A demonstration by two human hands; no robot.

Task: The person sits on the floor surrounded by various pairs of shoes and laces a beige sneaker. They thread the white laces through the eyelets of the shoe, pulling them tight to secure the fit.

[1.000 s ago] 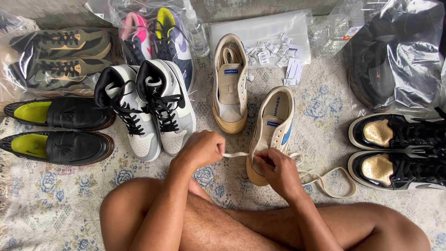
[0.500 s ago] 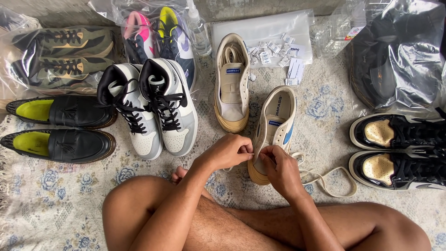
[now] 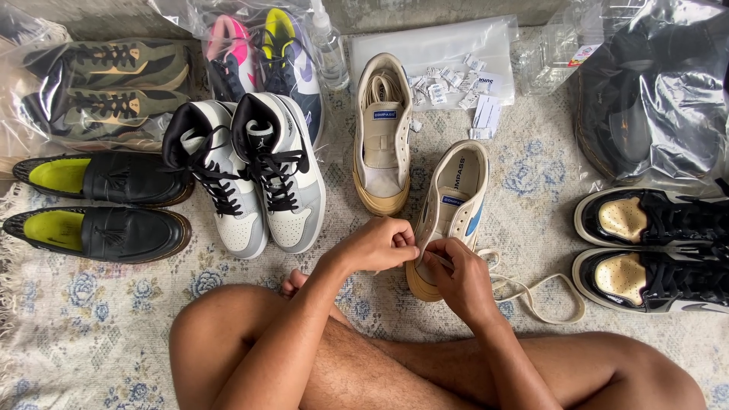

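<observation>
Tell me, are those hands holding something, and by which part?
Yes. Both the left hand and the right hand pinch the cream shoelace near its end, over the toe of the cream low sneaker; its slack loops on the rug.

Soft, even daylight, sharp focus throughout; faint shadows under the shoes, white glare on the plastic bags (image 3: 668, 91).

I saw clear plastic bags (image 3: 99, 83) wrapping the olive sneakers at far left, another bag (image 3: 653, 91) over dark shoes at right, small white tags (image 3: 456, 83) scattered on a flat frosted pouch (image 3: 433, 49) between them.
</observation>
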